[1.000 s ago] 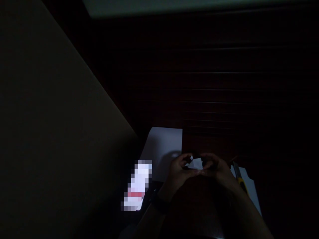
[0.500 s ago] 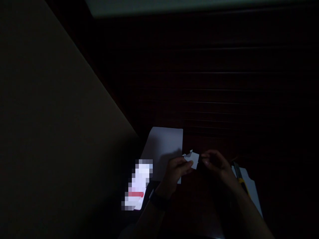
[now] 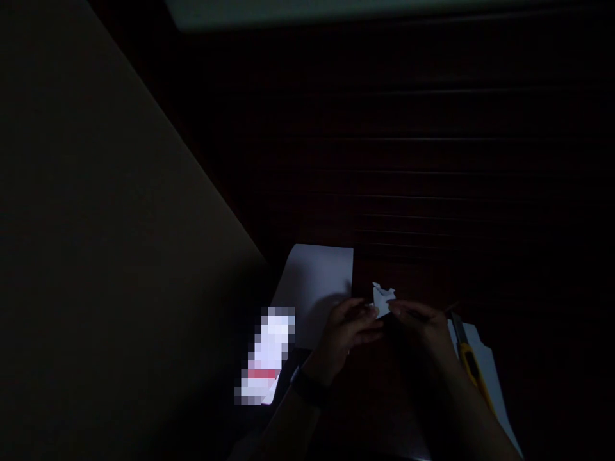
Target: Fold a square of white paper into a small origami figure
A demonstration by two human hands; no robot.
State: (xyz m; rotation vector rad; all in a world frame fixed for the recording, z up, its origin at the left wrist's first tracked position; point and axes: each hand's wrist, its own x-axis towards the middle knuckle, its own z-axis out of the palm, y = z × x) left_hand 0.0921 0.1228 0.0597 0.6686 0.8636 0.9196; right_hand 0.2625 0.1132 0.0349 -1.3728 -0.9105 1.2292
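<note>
A small folded piece of white paper (image 3: 383, 299) with little flaps along its upper edge is held up between both hands. My left hand (image 3: 346, 330), with a dark band on the wrist, pinches its lower left side. The fingertips of my right hand (image 3: 423, 320) close on the paper's right edge. Behind the left hand lies a larger white sheet (image 3: 314, 275), partly covered by that hand and its shadow. Dim light hides the finer folds.
A lit phone screen (image 3: 266, 358), blurred out, glows left of my left forearm. At the right, a yellow utility knife (image 3: 473, 368) rests on white paper (image 3: 497, 390), partly behind my right forearm. A pale wall (image 3: 120, 224) rises at the left beside the dark wooden surface.
My right hand has moved left and taken hold of the small paper's right edge. The paper has turned, its flaps now pointing up. More of the utility knife shows.
</note>
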